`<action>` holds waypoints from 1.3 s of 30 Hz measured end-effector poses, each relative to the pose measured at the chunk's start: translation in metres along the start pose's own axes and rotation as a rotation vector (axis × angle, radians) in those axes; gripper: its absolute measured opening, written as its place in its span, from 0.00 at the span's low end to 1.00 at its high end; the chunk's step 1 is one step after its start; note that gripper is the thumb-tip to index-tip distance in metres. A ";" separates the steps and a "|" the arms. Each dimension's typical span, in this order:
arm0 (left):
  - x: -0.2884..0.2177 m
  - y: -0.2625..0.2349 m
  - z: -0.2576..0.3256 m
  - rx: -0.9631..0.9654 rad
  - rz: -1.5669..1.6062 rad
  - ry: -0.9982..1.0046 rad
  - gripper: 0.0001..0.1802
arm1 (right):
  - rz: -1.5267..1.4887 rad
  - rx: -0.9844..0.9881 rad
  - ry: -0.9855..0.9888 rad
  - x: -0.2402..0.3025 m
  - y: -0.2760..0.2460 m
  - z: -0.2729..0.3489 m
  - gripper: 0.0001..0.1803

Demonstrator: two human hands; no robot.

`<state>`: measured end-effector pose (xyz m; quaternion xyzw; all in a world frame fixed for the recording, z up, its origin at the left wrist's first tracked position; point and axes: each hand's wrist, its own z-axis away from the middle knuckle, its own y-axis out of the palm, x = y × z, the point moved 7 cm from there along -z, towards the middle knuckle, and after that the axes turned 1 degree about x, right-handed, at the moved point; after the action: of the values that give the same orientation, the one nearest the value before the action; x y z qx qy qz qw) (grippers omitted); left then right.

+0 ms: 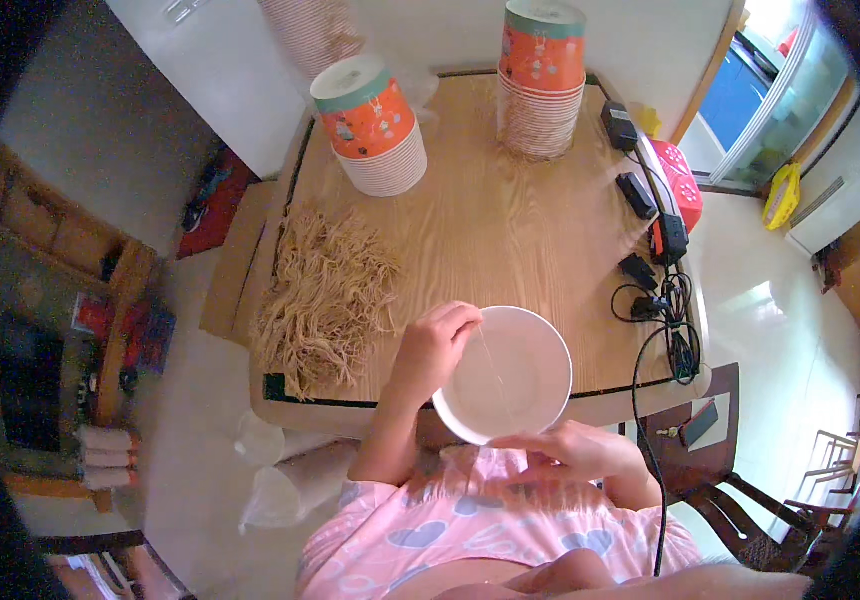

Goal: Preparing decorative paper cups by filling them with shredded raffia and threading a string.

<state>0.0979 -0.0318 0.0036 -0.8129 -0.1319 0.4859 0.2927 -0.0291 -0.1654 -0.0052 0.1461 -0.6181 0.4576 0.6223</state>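
Observation:
A white round paper tub (540, 365) is held at the table's near edge, its open mouth facing up toward me. My left hand (440, 345) is closed in a pinch at its far left rim. From those fingertips a thin pale thread (495, 370) runs down across the tub's inside. My right hand (585, 450) grips the tub's near rim with bent fingers, partly hidden behind it. Left of the tub lies a loose pile of tan strands (325, 300). Two stacks of nested, upside-down paper tubs, a left stack (370, 125) and a right stack (542, 80), stand farther back.
Along the wooden table's (470, 230) right edge lie a black power adapter (619, 127), a power strip (668, 240) and coiled black cable (685, 340). One cable hangs toward me. A red perforated basket (680, 185) stands beyond that edge. A chair holds a phone (700, 424).

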 end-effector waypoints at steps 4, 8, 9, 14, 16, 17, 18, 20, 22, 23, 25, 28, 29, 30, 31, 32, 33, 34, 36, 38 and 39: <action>-0.007 0.007 -0.017 0.077 -0.015 0.100 0.06 | -0.270 -0.005 -0.357 0.031 -0.029 0.010 0.13; -0.014 0.026 -0.028 0.215 0.030 0.273 0.06 | -0.507 -0.852 -0.111 -0.022 -0.064 0.024 0.05; -0.021 0.032 -0.028 0.248 0.072 0.355 0.05 | -0.494 -0.964 -0.095 -0.036 -0.072 0.023 0.06; -0.028 0.041 -0.027 0.303 0.099 0.322 0.06 | -0.231 -0.791 -0.242 -0.033 -0.108 -0.012 0.14; -0.028 0.042 -0.024 0.301 0.110 0.324 0.05 | -0.433 -0.742 -0.238 -0.039 -0.118 -0.022 0.15; -0.027 0.044 -0.023 0.260 0.076 0.319 0.05 | -0.435 -0.741 -0.240 -0.043 -0.119 -0.026 0.15; -0.027 0.042 -0.023 0.214 0.037 0.312 0.05 | -0.324 -0.714 -0.237 -0.043 -0.119 -0.031 0.16; -0.026 0.042 -0.027 0.221 0.008 0.277 0.05 | -0.152 -0.618 -0.222 -0.036 -0.112 -0.038 0.19; -0.022 0.043 -0.029 0.232 -0.013 0.240 0.05 | -0.186 -0.651 -0.180 -0.033 -0.104 -0.040 0.20; -0.019 0.043 -0.031 0.222 0.020 0.217 0.05 | -0.220 -0.688 -0.136 -0.036 -0.101 -0.038 0.22; -0.020 0.043 -0.033 0.220 0.059 0.197 0.05 | -0.311 -0.727 -0.087 -0.053 -0.097 -0.032 0.23; -0.029 0.041 -0.034 0.220 0.120 0.246 0.04 | -0.150 -0.815 -0.079 -0.053 -0.102 -0.023 0.25; -0.032 0.041 -0.033 0.205 0.129 0.305 0.05 | -0.272 -0.811 -0.053 -0.056 -0.103 -0.022 0.27; -0.037 0.041 -0.032 0.188 0.137 0.362 0.05 | -0.394 -0.805 -0.028 -0.057 -0.104 -0.021 0.28; -0.038 0.041 -0.032 0.189 0.137 0.363 0.05 | -0.375 -0.778 -0.010 -0.052 -0.107 -0.021 0.29; -0.042 0.042 -0.032 0.207 0.166 0.380 0.05 | -0.375 -0.778 -0.011 -0.050 -0.107 -0.024 0.29; -0.046 0.042 -0.033 0.223 0.195 0.400 0.05 | -0.541 -0.788 -0.112 -0.046 -0.107 -0.030 0.27; -0.047 0.042 -0.033 0.221 0.192 0.401 0.05 | -0.706 -0.791 -0.215 -0.043 -0.108 -0.032 0.25; -0.051 0.040 -0.031 0.215 0.276 0.413 0.05 | -0.582 -0.764 -0.203 -0.055 -0.109 -0.034 0.21; -0.054 0.032 -0.030 0.209 0.293 0.373 0.06 | -0.461 -0.737 -0.188 -0.063 -0.109 -0.032 0.17; -0.053 0.027 -0.028 0.205 0.311 0.333 0.06 | -0.474 -0.746 -0.128 -0.065 -0.108 -0.030 0.12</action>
<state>0.0940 -0.0891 0.0351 -0.8583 0.0947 0.3952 0.3133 0.0833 -0.2262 -0.0281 0.0775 -0.7274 0.0383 0.6807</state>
